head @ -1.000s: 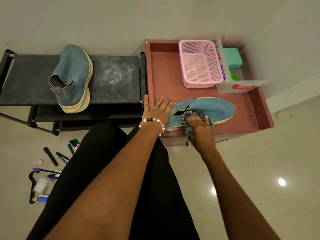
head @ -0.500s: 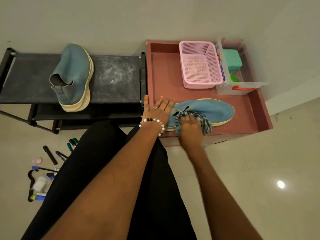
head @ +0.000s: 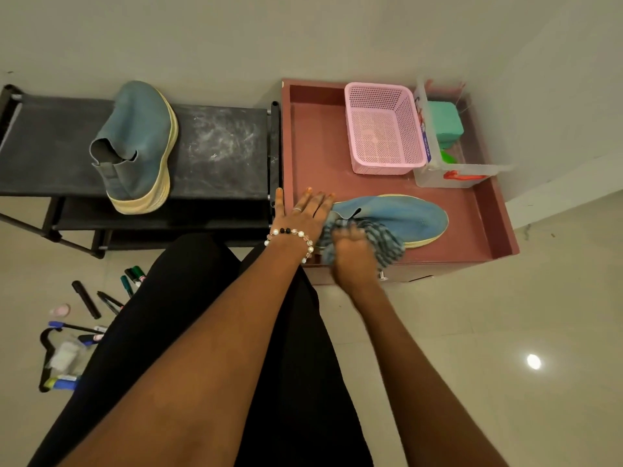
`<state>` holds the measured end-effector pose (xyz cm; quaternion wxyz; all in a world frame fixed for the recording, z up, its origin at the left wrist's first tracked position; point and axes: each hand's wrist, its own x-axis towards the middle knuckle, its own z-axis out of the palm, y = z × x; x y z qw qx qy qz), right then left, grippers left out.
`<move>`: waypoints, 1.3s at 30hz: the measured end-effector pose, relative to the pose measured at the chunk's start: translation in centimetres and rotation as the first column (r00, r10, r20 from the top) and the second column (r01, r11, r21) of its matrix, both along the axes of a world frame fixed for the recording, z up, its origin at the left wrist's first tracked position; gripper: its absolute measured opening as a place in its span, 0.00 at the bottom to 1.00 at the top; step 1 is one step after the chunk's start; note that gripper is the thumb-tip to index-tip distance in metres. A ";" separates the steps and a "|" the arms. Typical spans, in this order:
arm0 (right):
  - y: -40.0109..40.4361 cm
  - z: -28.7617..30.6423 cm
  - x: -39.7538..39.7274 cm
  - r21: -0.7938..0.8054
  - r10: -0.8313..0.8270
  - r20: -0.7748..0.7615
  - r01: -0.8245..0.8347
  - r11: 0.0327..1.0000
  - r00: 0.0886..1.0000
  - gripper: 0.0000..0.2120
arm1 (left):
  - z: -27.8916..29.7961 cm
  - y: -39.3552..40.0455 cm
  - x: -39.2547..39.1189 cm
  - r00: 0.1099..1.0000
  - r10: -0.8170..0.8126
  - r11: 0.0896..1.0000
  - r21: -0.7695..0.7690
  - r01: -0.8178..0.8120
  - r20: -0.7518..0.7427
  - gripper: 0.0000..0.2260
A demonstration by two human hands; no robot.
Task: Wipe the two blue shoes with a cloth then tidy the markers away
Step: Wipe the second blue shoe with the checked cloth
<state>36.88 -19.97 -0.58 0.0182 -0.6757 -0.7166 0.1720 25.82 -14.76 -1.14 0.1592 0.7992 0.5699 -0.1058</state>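
- Two bare forearms reach forward over a black-clad lap toward a reddish tray (head: pixel 478 210)
- Several markers (head: pixel 86 299) lie scattered on the pale floor at the near left, next to a black hanger (head: pixel 45 348) and a small pink round thing (head: pixel 60 310)
- On the near edge of the tray, the right hand (head: pixel 352 256) has its fingers curled round a bunched blue-striped cloth (head: pixel 387 239), pressing it on the heel end of the nearer blue shoe (head: pixel 401 217); the hand is blurred
- That shoe lies in the tray with its toe pointing right and its pale sole toward the near rim
- Just left of it, the left hand (head: pixel 305 214) rests with straight, slightly spread fingers on the shoe's heel, thumb up along the tray's left wall; a beaded bracelet (head: pixel 290 237) circles the wrist
- Farther left, the second blue shoe (head: pixel 138 143) sits on the top shelf of a black rack (head: pixel 222 146), tipped on its side, sole to the right
- At the back of the tray stands a pink mesh basket (head: pixel 384 129), touching a clear plastic box (head: pixel 448 163) with green things inside
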 end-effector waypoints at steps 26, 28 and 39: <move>-0.8 3.8 9.6 -0.132 -0.658 -0.685 0.834 0.535 0.313 0.10 | 2.3 -1.7 1.1 0.989 -0.113 0.966 0.224 0.131 -0.093 0.26; -1.2 4.3 10.3 -0.144 -0.660 -0.746 0.949 0.281 0.082 0.07 | 2.7 -2.4 1.6 0.987 -0.161 0.927 0.343 0.151 0.001 0.26; -0.4 -2.8 4.1 0.152 -0.082 -0.060 0.090 0.984 0.995 0.28 | 0.5 -2.5 3.2 0.973 -0.119 0.955 0.245 0.166 -0.198 0.26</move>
